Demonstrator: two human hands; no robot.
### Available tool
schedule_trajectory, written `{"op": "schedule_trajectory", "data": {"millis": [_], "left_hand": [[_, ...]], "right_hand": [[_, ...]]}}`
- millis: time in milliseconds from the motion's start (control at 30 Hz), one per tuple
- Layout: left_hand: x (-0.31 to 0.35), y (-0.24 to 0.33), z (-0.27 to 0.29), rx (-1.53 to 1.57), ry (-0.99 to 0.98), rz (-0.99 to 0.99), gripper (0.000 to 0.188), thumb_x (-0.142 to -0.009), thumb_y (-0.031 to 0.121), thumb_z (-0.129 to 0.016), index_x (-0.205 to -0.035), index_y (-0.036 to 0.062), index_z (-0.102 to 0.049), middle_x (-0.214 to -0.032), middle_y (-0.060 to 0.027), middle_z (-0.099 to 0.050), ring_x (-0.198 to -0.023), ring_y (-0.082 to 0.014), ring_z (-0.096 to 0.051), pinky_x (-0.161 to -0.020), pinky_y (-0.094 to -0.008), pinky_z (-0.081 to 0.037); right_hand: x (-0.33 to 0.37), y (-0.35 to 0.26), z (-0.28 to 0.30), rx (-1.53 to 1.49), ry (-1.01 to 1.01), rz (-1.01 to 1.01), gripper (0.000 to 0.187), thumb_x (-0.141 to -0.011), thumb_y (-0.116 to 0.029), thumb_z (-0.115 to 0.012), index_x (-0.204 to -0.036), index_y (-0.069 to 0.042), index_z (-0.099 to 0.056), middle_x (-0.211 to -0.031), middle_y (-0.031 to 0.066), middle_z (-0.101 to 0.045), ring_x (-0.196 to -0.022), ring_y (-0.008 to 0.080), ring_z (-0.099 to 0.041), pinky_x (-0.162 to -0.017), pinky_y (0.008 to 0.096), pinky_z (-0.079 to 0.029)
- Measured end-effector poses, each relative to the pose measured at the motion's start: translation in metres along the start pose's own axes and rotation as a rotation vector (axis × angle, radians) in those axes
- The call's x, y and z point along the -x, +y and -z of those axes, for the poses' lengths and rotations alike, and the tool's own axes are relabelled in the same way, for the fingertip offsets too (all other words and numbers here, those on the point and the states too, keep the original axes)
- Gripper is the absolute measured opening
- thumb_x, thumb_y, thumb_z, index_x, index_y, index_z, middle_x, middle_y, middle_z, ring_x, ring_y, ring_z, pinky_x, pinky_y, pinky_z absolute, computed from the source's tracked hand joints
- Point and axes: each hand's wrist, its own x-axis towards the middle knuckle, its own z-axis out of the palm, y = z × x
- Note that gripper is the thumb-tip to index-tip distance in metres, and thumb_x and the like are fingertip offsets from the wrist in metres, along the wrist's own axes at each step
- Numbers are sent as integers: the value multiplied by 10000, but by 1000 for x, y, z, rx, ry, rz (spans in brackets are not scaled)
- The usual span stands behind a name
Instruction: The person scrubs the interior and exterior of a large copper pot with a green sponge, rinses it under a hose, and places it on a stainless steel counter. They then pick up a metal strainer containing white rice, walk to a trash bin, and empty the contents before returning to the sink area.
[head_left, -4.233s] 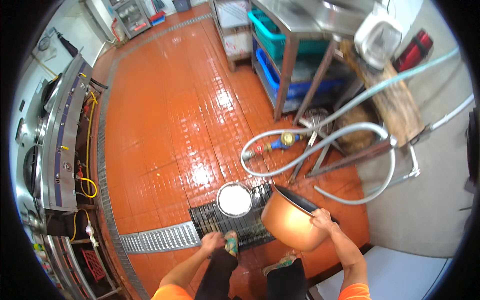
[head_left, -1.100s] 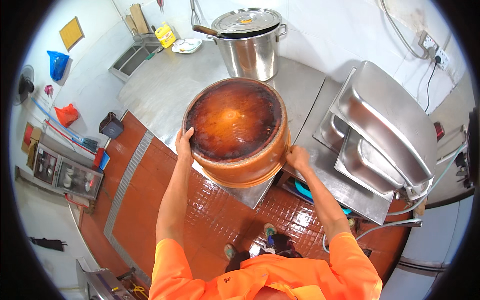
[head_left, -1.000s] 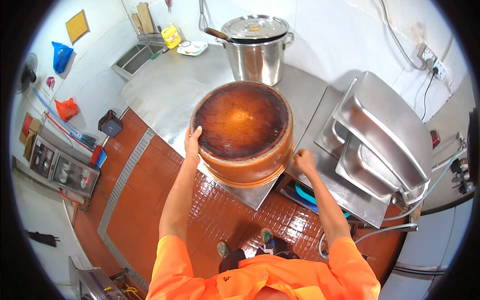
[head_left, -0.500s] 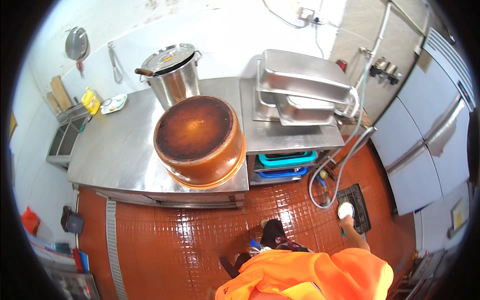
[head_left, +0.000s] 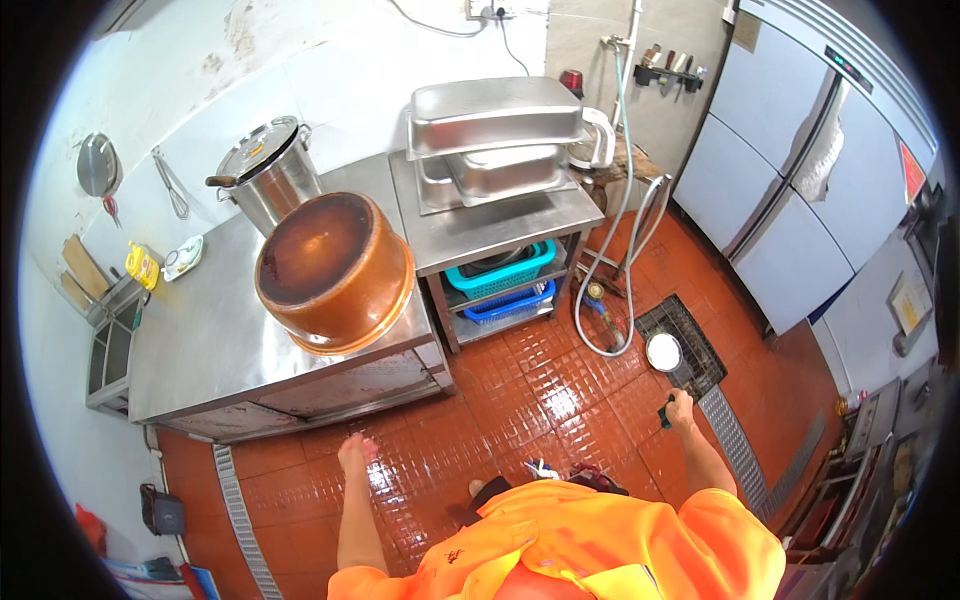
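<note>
My right hand (head_left: 680, 408) is closed around a dark green scouring pad (head_left: 665, 414), low over the floor on the right. Just beyond it, apart from the fingers, a round white bowl (head_left: 664, 352) appears at the edge of a dark floor grate (head_left: 708, 345). My left hand (head_left: 356, 454) hangs in front of the steel counter (head_left: 190, 350); motion smears its fingers, and no held thing can be made out. A big orange-brown pot (head_left: 385, 290) stands upside down on the counter, its base scorched dark.
Behind the pot is a lidded steel stockpot (head_left: 285, 180). Steel pans (head_left: 495, 115) are stacked on a side table above a teal basket (head_left: 515, 270) and a blue basket (head_left: 510, 302). A hose (head_left: 580, 325) loops to the tiled floor. A tall fridge (head_left: 790, 170) stands at right.
My right hand has drawn back from the white bowl, and the green pad shows in it. My left hand has come into view. The whole view has turned to the right.
</note>
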Motion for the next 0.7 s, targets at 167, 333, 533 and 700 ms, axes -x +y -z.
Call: {"op": "schedule_trajectory", "data": {"millis": [167, 333, 533, 700], "left_hand": [[62, 2, -78, -77, -181, 35, 219, -908, 164, -504, -1057, 21, -578, -825, -129, -649, -624, -189, -638, -499, -268, -516], [133, -100, -126, -426, -196, 409, 211, -897, 157, -483, -1036, 24, -569, -720, -123, -622, -516, -225, -613, -392, -334, -489], [197, -159, -154, -538, -144, 506, 150, -860, 107, -494, -954, 26, -577, -647, -117, -590, -465, -217, -584, -364, -337, -478], [210, -149, -242, -605, -280, 345, 163, -859, 154, -533, -821, 3, -580, -636, -114, -595, -451, -198, -563, -355, -315, -446]], "right_hand": [[30, 79, 54, -104, -5, -35, 344, -669, 112, -365, -873, 26, -629, -725, 163, -620, -679, 272, -615, -628, 370, -490], [83, 300, 86, -121, 68, -288, 268, -702, 105, -348, -729, 16, -600, -659, 110, -604, -603, 195, -594, -549, 332, -491], [159, 414, 149, -11, -120, -759, 190, -785, -10, -472, -793, 20, -659, -686, 144, -645, -626, 216, -638, -587, 352, -503], [173, 451, 178, -221, -60, -801, 207, -773, 19, -427, -763, 27, -633, -658, 119, -626, -601, 207, -621, -572, 340, -499]]}}
